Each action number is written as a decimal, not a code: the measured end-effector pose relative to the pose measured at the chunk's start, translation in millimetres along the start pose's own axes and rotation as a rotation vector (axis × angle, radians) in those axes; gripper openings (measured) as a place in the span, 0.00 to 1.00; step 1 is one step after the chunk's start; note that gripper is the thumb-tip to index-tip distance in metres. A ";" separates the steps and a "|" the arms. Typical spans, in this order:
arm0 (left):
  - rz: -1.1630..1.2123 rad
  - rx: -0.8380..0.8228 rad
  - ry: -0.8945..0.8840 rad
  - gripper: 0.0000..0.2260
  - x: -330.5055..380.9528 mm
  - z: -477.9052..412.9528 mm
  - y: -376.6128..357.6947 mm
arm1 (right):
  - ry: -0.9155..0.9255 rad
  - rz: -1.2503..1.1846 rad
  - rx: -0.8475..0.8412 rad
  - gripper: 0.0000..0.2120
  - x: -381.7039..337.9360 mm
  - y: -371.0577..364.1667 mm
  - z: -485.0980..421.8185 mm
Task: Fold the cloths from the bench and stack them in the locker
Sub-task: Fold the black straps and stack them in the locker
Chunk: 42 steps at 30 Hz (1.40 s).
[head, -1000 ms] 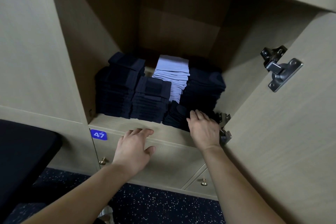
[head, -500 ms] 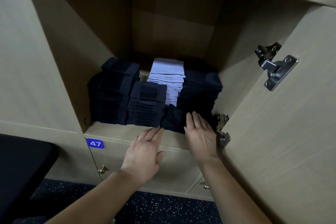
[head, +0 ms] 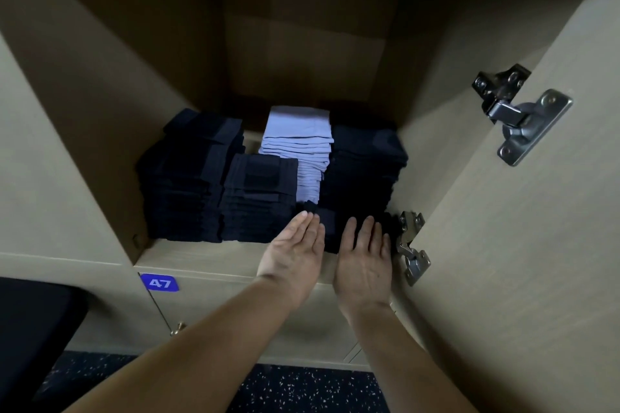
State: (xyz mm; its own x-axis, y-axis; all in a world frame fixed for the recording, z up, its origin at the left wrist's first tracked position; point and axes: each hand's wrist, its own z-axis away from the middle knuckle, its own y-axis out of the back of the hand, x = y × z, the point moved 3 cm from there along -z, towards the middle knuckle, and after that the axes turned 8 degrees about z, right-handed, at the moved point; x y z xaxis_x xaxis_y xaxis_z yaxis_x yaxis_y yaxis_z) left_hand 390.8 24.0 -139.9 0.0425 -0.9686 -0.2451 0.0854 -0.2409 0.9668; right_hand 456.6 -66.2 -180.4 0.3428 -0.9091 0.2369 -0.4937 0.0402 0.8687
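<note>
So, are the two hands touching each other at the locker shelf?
Apart. The head view shows a gap between the left hand and the right hand; the low dark cloth pile and the shelf show through it.

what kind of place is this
Likely a changing room, perhaps at a gym or spa: a wooden locker with a blue 47 tag, stacks of folded dark cloths and pale cloths inside, and speckled flooring below.
</note>
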 end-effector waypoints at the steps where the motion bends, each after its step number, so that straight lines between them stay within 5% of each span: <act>1: -0.014 -0.014 -0.005 0.32 -0.1 -1.9 -1.0 | -0.007 0.005 -0.007 0.26 -1.0 -1.1 -0.7; 11: 0.110 0.082 -0.067 0.29 -3.7 2.0 0.9 | 0.053 -0.009 0.124 0.24 8.8 2.3 -1.7; 16: 0.161 0.314 -0.179 0.27 2.4 10.2 -1.4 | 0.071 0.008 0.235 0.21 17.0 -0.5 -6.1; 21: 0.055 0.096 -0.158 0.27 -3.7 12.0 -11.6 | 0.097 0.040 0.170 0.19 18.2 -11.1 -7.2; 27: 0.017 0.071 -0.155 0.27 -7.4 8.3 -17.0 | 0.137 0.045 0.065 0.31 19.7 -20.0 -11.4; 42: 0.149 0.058 -0.109 0.29 -18.2 17.4 0.1 | 0.180 -0.010 0.004 0.26 14.3 2.6 -24.8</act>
State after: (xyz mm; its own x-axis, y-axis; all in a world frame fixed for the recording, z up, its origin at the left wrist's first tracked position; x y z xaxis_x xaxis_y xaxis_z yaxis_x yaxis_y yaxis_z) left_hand 372.7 40.5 -134.1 -0.0579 -0.9940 -0.0927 0.0289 -0.0945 0.9951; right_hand 480.0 -68.8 -164.0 0.4847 -0.8205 0.3029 -0.4931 0.0296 0.8695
